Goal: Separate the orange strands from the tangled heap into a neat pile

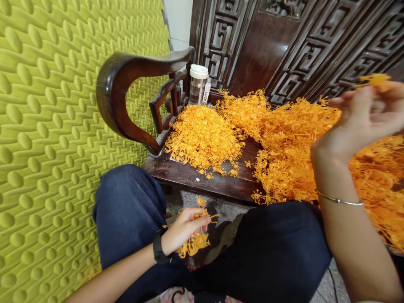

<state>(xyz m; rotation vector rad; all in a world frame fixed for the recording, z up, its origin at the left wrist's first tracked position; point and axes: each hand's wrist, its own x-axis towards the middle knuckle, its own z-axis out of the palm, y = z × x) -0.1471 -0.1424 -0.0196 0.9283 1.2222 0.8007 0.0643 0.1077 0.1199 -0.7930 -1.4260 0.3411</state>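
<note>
Left hand: low centre of the frame, the left hand (182, 233) has its grip pinched together, thumb to fingers, on a thin orange sprig (215, 217)
Orange clump: just beneath that hand, an orange clump (199, 242) hangs or lies between the knees; cannot tell whether the palm holds it
Right hand: right edge of the frame, the right hand (362, 111) is raised, its grip clamped on an orange piece (377, 81)
Neat pile: centre of the frame, a pile of short orange pieces (205, 136) sits on the dark wooden bench (189, 176), a few strays near its front edge
Stringy heap: right half, a larger heap of long orange strands (290, 155) spreads below the raised hand
Jar: upper centre, a clear jar with a white lid (198, 73) stands behind the pile
Armrest: upper left of centre, a curved armrest (109, 88) beside a green textured wall (41, 126)
Wrists: dark band (158, 248) on the left, thin bangle (339, 201) on the right
</note>
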